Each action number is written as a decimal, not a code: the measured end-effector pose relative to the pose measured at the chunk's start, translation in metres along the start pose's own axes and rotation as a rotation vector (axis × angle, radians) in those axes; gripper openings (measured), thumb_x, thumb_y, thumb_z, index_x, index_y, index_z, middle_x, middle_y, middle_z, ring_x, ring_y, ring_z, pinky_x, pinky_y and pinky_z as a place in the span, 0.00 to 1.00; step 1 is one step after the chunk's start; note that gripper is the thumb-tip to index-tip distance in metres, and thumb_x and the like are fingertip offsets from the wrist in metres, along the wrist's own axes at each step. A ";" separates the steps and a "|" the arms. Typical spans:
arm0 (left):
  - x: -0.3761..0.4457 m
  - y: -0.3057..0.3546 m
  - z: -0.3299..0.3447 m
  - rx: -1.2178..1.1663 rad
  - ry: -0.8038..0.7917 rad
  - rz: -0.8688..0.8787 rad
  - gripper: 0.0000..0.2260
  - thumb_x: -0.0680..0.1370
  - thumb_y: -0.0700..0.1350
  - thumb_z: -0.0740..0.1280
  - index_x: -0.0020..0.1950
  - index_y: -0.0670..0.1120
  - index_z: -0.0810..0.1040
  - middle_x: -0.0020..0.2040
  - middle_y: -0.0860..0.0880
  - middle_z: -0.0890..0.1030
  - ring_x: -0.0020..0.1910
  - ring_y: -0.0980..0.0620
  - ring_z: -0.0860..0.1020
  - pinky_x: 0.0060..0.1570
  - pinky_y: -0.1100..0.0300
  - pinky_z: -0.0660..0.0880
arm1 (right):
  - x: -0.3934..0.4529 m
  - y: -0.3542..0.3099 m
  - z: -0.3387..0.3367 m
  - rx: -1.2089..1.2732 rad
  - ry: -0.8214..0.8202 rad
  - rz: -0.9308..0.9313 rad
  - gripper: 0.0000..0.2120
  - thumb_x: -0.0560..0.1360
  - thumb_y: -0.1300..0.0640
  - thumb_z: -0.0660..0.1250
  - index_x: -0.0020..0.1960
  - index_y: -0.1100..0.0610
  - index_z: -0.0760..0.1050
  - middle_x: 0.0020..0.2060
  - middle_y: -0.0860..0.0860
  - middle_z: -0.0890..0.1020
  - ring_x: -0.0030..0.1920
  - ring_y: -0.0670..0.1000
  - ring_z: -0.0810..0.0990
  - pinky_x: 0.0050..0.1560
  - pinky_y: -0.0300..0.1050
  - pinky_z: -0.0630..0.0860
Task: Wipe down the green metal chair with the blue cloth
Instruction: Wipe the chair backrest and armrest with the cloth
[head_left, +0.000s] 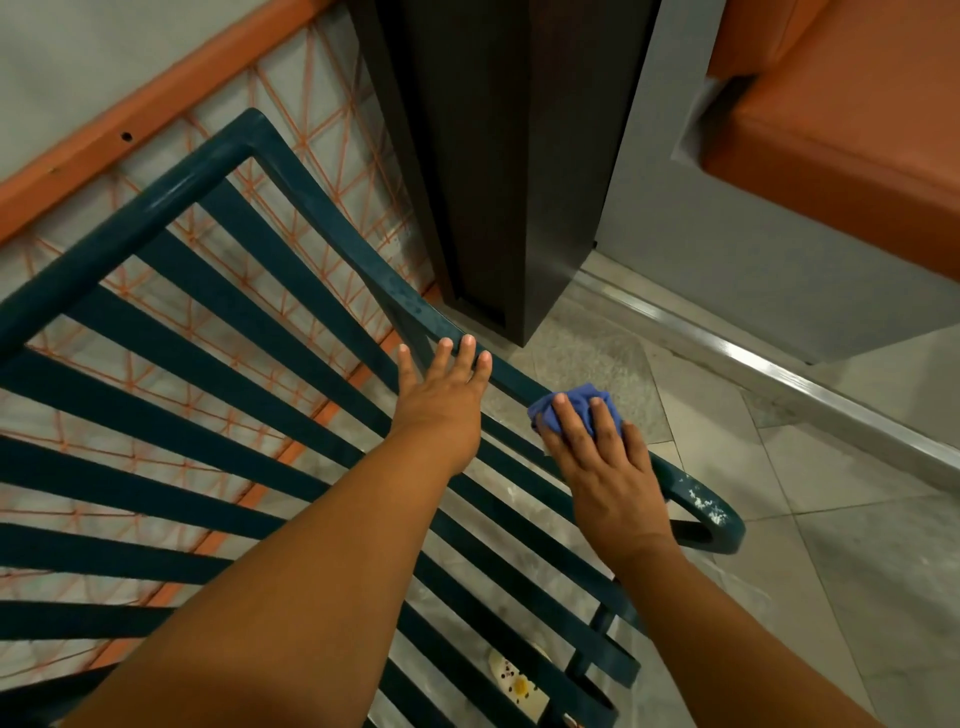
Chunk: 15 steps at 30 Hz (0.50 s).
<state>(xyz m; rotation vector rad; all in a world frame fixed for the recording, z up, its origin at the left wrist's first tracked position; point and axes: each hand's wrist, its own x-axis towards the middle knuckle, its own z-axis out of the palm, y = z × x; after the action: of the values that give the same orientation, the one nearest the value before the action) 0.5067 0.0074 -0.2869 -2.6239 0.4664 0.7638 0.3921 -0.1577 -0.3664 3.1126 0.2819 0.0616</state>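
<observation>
The right hand (605, 457) presses the bunched blue cloth (574, 410) onto the side rail of the green metal chair (223, 332), fingers curled over the cloth, near the rail's curved end (white specks show there); the left hand (441, 395) lies flat with fingers spread, fingertips touching the same rail farther up; grey floor tiles (831, 519) lie beneath.

Head view, steeply downward, close above chair (218, 332)

Dark wooden post (498, 156), orange cushioned seat (852, 109), grey floor tiles (831, 519).
</observation>
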 end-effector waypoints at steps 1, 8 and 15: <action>0.000 0.000 0.001 0.002 0.000 0.002 0.49 0.72 0.36 0.69 0.76 0.51 0.33 0.76 0.47 0.32 0.75 0.44 0.34 0.69 0.33 0.37 | 0.008 -0.004 -0.007 0.008 -0.052 0.064 0.40 0.68 0.59 0.68 0.77 0.54 0.54 0.75 0.58 0.58 0.72 0.65 0.60 0.70 0.62 0.57; -0.002 0.001 0.002 0.014 -0.002 -0.010 0.50 0.72 0.36 0.69 0.76 0.51 0.31 0.76 0.48 0.30 0.75 0.44 0.33 0.69 0.33 0.37 | 0.076 0.008 -0.043 0.443 -0.378 0.409 0.20 0.82 0.43 0.47 0.57 0.54 0.72 0.46 0.54 0.79 0.46 0.55 0.77 0.50 0.50 0.73; -0.003 0.001 -0.001 0.000 -0.007 0.001 0.49 0.73 0.36 0.68 0.76 0.50 0.32 0.76 0.47 0.31 0.75 0.44 0.33 0.70 0.34 0.38 | 0.069 0.041 -0.057 0.513 -0.754 0.644 0.17 0.82 0.51 0.53 0.65 0.58 0.70 0.61 0.59 0.75 0.60 0.58 0.74 0.63 0.53 0.69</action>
<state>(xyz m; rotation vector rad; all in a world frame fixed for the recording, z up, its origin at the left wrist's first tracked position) 0.5048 0.0068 -0.2849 -2.6201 0.4661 0.7734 0.4650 -0.1850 -0.3057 3.2110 -0.8224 -1.3087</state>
